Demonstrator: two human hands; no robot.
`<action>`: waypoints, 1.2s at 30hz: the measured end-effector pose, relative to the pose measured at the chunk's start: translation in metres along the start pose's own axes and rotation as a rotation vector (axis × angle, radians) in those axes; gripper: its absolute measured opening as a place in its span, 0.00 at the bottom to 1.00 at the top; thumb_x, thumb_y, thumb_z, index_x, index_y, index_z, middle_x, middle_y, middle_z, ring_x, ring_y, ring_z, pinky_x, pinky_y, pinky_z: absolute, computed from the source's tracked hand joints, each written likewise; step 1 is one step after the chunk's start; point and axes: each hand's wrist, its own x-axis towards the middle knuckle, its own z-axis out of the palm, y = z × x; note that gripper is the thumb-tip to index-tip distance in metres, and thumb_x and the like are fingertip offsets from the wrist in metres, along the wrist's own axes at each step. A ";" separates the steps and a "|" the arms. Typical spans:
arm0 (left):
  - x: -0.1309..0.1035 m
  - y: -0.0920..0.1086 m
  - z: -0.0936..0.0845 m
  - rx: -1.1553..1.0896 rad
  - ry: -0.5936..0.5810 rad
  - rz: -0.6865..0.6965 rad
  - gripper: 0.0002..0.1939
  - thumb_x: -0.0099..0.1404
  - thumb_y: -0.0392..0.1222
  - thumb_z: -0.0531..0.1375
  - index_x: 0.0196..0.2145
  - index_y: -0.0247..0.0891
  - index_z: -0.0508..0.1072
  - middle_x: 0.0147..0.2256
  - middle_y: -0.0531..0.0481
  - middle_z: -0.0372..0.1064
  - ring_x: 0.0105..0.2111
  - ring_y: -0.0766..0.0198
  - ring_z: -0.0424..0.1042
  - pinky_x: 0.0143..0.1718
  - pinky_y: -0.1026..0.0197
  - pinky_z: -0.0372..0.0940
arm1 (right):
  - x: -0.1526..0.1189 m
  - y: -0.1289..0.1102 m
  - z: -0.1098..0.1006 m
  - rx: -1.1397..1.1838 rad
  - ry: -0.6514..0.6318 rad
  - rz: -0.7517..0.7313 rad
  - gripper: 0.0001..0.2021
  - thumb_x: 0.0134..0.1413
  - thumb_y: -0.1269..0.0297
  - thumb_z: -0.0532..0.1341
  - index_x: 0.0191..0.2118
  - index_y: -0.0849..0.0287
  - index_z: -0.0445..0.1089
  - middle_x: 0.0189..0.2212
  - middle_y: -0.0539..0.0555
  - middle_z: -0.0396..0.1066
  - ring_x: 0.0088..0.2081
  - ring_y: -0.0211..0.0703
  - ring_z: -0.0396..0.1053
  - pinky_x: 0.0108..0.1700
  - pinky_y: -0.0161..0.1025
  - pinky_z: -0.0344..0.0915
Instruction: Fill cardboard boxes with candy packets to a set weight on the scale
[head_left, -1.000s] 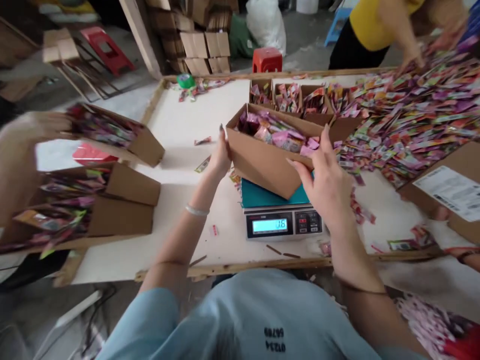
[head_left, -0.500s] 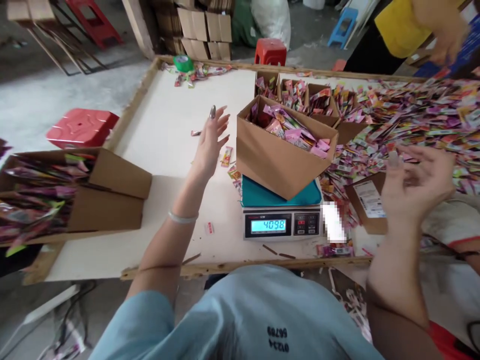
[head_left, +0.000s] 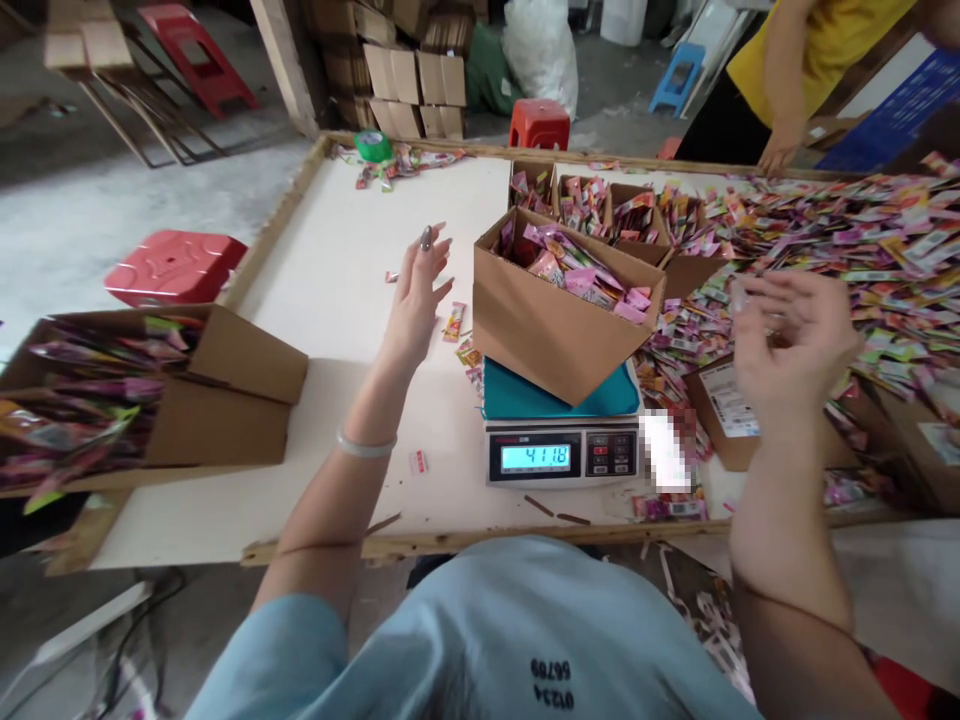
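Note:
A cardboard box (head_left: 555, 325) filled with small pink and purple candy packets (head_left: 585, 275) stands tilted on the teal pan of a digital scale (head_left: 498, 392). The lit display (head_left: 535, 458) appears to read 411.8. To the left of the box, my left hand (head_left: 418, 295) hovers with its fingers spread, holding nothing and not touching the box. On the other side my right hand (head_left: 799, 340) is raised above the loose packets, fingers loosely bent and thumb apart, and I see nothing in it. A few stray packets (head_left: 454, 322) lie between my left hand and the scale.
Two packet-filled boxes (head_left: 247, 410) stand at the left table edge. Several smaller filled boxes (head_left: 581, 205) line up behind the scale, and a large packet heap (head_left: 892, 260) spreads right. A labelled carton (head_left: 735, 445) lies right of the scale. Opposite stands a person in yellow (head_left: 780, 90).
The display went from about 409.8 to 411.8. My right hand moved left, nearer the box; my left stays nearly still. The other person's hand lowered to the table's far edge.

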 end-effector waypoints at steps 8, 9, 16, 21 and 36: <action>-0.008 0.009 0.015 0.056 0.044 0.049 0.36 0.70 0.74 0.54 0.66 0.52 0.69 0.71 0.40 0.63 0.74 0.43 0.58 0.70 0.38 0.62 | 0.052 -0.028 0.026 0.149 -0.162 0.061 0.12 0.61 0.63 0.65 0.48 0.61 0.74 0.37 0.56 0.78 0.35 0.38 0.77 0.40 0.37 0.73; -0.010 0.011 0.016 0.072 0.051 0.064 0.35 0.71 0.73 0.55 0.66 0.51 0.69 0.71 0.40 0.62 0.74 0.44 0.59 0.70 0.40 0.62 | 0.062 -0.030 0.031 0.182 -0.228 0.072 0.12 0.61 0.63 0.65 0.48 0.61 0.75 0.36 0.56 0.78 0.34 0.38 0.76 0.39 0.36 0.72; -0.015 0.021 0.017 0.122 0.086 0.125 0.30 0.75 0.67 0.55 0.66 0.50 0.69 0.72 0.41 0.62 0.75 0.47 0.58 0.72 0.44 0.60 | 0.107 -0.063 0.078 -0.135 -0.756 0.008 0.19 0.58 0.48 0.72 0.44 0.60 0.77 0.31 0.53 0.76 0.30 0.41 0.71 0.38 0.40 0.69; -0.020 0.025 0.016 0.147 0.090 0.107 0.33 0.74 0.69 0.54 0.67 0.48 0.67 0.73 0.40 0.61 0.75 0.47 0.57 0.75 0.40 0.55 | 0.106 -0.095 0.116 -0.553 -0.856 -0.016 0.27 0.61 0.36 0.66 0.38 0.61 0.78 0.33 0.61 0.76 0.37 0.51 0.74 0.42 0.46 0.69; -0.028 -0.016 -0.008 0.111 0.157 0.060 0.32 0.74 0.68 0.56 0.66 0.50 0.69 0.69 0.40 0.66 0.72 0.45 0.63 0.68 0.42 0.67 | 0.143 0.023 0.016 -0.135 -0.094 0.076 0.14 0.63 0.54 0.63 0.28 0.55 0.73 0.24 0.51 0.65 0.24 0.37 0.59 0.30 0.41 0.55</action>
